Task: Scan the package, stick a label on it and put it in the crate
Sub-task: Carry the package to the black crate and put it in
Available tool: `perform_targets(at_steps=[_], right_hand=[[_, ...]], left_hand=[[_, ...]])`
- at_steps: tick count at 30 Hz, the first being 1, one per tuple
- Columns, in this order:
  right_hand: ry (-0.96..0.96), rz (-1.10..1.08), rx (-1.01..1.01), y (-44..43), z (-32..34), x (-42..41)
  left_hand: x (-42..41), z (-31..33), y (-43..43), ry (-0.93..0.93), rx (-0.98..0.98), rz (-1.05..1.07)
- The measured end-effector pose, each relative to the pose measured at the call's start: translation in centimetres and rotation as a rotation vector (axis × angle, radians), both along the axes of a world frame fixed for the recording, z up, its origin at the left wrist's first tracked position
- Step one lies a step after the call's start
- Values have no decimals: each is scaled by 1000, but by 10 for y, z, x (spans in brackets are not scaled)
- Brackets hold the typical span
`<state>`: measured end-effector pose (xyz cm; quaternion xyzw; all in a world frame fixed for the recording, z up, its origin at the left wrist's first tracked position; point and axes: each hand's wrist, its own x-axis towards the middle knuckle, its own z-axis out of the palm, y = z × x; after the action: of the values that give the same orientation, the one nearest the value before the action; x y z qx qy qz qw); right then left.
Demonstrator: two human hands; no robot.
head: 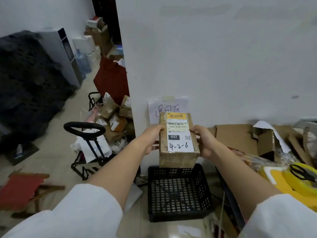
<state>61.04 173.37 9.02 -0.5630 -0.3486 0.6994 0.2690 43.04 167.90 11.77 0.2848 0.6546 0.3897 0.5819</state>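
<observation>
**Labelled cardboard package held in both hands above a black crate**

A person in white sleeves is reaching forward with both bare arms, holding a small brown cardboard package [178, 152] out in front of them. The left hand [152, 140] is gripping the package's left side, fingers curled around its edge, and the right hand [205, 141] is gripping its right side in the same way, so the box is clamped between the two palms. The package is hanging in the air, directly above the far rim of a black perforated plastic crate [178, 191] that is sitting on the pale floor against a white wall.

A yellow sticker with black Chinese characters [176, 116] is lying on the package's top, at its far end. Just nearer the camera, a white shipping label [179, 140] is showing a barcode, the number 032 in a dark box, a small QR code and the handwritten figures 4-2-6.

On the wall behind the package, a handwritten paper notice [154, 109] is taped up, partly hidden by the box. To the left, a black folding hand trolley [87, 143] is standing among loose parcels. To the right, black scissors [303, 173] are resting on yellow tape rolls [300, 184].
</observation>
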Motion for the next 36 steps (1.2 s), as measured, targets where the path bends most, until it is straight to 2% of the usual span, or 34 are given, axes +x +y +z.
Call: perform_targets(at_steps=[10,19,24,30,36], right_hand=[[-81,36,-44,58,-44,-56],[-115,18,-142,78,-118,-67],[-123,53,-202,79,-166,-69],[-156,60,-316,64,-258,-61],[-185,66,-305,63,-336,-55]], left_hand=[[-50,-43,79,28,-43,-17],[-56,-114,92,-38,-151,47],[-54,-175,97,-52,-211,82],[-44,-262,79,-66,-302,119],[-47,-342,78,-158,-358,127]])
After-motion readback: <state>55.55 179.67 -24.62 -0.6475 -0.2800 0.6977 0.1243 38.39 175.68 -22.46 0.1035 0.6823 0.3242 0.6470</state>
